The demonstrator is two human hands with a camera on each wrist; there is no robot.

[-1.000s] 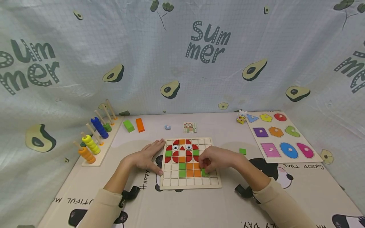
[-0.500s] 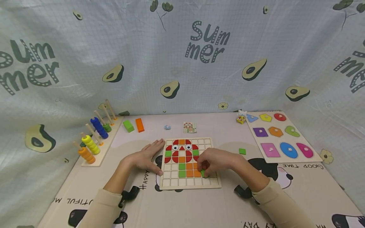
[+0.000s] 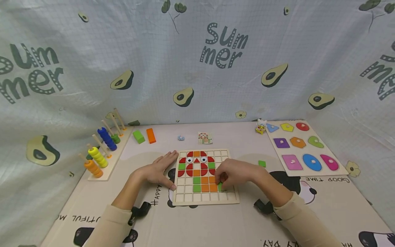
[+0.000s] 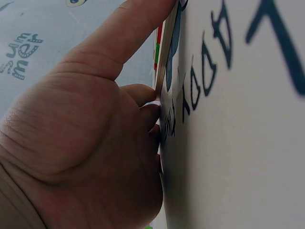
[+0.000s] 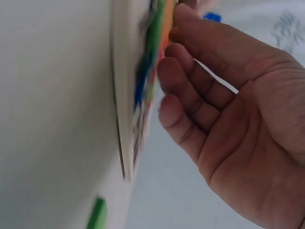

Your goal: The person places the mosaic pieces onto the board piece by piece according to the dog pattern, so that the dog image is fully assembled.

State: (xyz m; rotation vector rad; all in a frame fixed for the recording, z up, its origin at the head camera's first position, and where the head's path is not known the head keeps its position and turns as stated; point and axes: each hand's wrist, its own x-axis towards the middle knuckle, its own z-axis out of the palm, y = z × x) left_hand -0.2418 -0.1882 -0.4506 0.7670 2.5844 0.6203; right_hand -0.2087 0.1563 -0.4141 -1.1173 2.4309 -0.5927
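A wooden grid board [image 3: 185, 198] lies in the middle of the table, partly filled with red, orange and green tiles and two eye tiles. My left hand [image 3: 157, 170] rests spread at its left edge, thumb touching the lower left side; the left wrist view shows the palm and thumb beside the board's edge. Over the board's right half, my right hand [image 3: 236, 173] pinches a green square tile [image 3: 219, 187] just right of the orange tiles. In the right wrist view its other fingers [image 5: 174, 109] are bent, and the thumb partly hides the fingertips.
A loose green tile [image 3: 262, 163] lies right of the board, a pattern card [image 3: 205, 138] behind it. A peg stacker [image 3: 115, 156] with rings stands left, near green [image 3: 139, 136] and orange blocks [image 3: 151, 135]. A shape puzzle [image 3: 293, 152] and a small figurine [image 3: 261, 127] sit right.
The green tile under my right fingertips looked flat, then tilted, and now sits close at the same cell. My right hand shifts only slightly. The left hand stays still.
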